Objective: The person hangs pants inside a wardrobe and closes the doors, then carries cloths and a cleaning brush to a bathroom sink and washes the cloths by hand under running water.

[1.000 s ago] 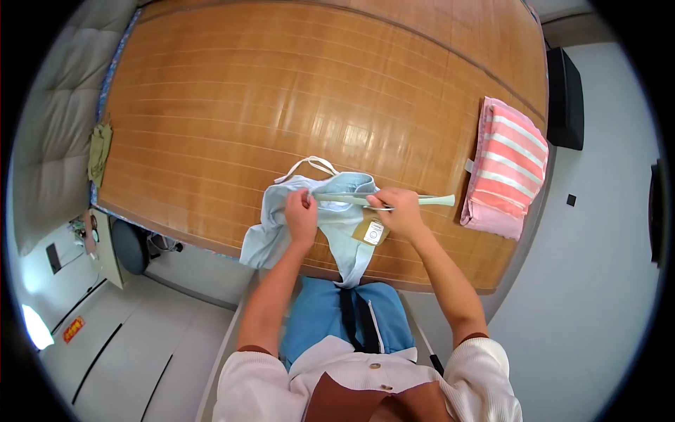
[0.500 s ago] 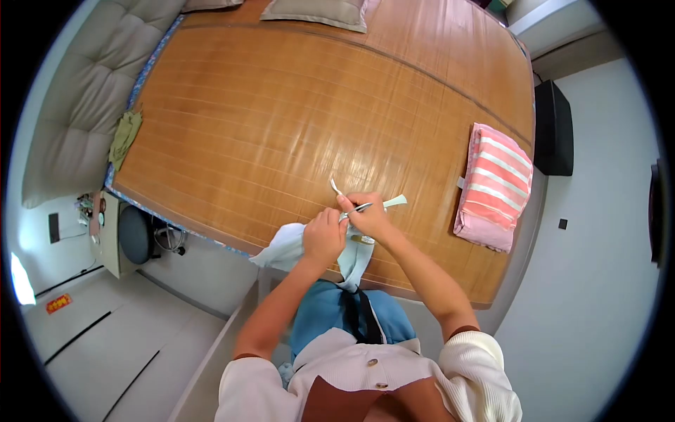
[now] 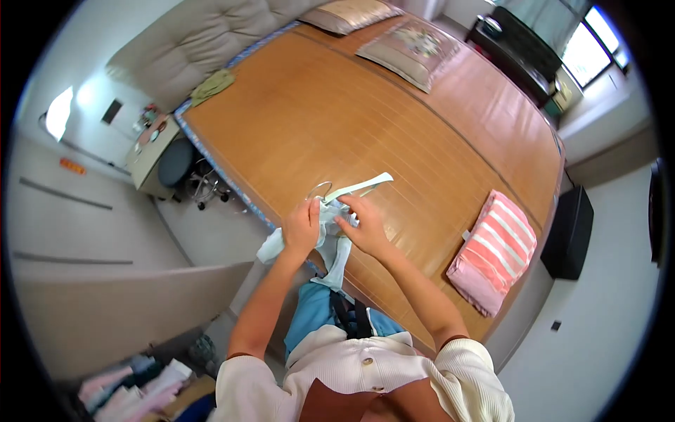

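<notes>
The left hand [image 3: 302,226] gripped the gathered cloth of the pale blue garment [image 3: 335,254] near the metal hook [image 3: 320,186] of the hanger [image 3: 364,184]. The right hand [image 3: 368,226] was at the cloth's other side, thumb and forefinger parted; whether it pinched any fabric could not be told. The garment was bunched between the hands above the near edge of the bed [image 3: 302,126], its lower part trailing toward the person's lap. One pale arm of the hanger stuck out beyond the cloth, angled up and away. Handling it well, in my judgement, called for a steady left hold close to the hook, while light right fingertips opened the bunched cloth and eased it along that arm, without tugging hard enough to stretch the thin fabric or twist the hanger.
</notes>
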Tool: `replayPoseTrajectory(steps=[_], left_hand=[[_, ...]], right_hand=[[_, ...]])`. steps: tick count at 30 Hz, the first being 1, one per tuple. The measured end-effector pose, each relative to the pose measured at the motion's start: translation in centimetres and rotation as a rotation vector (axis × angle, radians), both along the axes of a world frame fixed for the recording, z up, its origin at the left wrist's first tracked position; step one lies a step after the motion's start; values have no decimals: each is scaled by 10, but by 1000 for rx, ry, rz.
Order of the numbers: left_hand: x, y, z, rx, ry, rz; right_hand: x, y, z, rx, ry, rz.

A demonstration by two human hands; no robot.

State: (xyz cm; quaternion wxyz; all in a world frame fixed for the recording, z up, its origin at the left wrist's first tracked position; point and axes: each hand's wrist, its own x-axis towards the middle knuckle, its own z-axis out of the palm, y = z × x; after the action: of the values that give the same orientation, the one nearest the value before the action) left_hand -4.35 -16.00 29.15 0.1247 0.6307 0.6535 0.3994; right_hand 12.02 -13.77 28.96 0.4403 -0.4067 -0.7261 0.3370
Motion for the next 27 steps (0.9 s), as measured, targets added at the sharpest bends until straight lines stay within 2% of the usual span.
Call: replayPoseTrajectory(steps=[5, 8, 9, 12, 15, 20, 23, 26, 27], left_hand=[[-17, -71, 38, 51, -25, 226], [-39, -118, 59, 70, -67, 375], [-45, -134, 67, 75, -82, 417], [-72, -176, 79, 168, -104, 521], [-96, -222, 91, 247, -129, 616], [-121, -300, 92, 239, -187, 806], [-142, -346, 88, 280, -360, 888], [-161, -391, 81, 255, -241, 912], [-165, -407, 80, 240, -122, 901]], right_hand=[[-21, -44, 30, -239, -116, 340], [-29, -60, 24, -169, -381, 635], [-36, -62, -1, 2, -222, 745], [-51, -89, 22, -55, -444, 807], [-68, -100, 10, 189, -724, 818], [-88, -112, 58, 413, -633, 708], [-105, -120, 70, 626, -535, 679], [-125, -123, 85, 708, -412, 690], [-131, -128, 90, 734, -383, 712]])
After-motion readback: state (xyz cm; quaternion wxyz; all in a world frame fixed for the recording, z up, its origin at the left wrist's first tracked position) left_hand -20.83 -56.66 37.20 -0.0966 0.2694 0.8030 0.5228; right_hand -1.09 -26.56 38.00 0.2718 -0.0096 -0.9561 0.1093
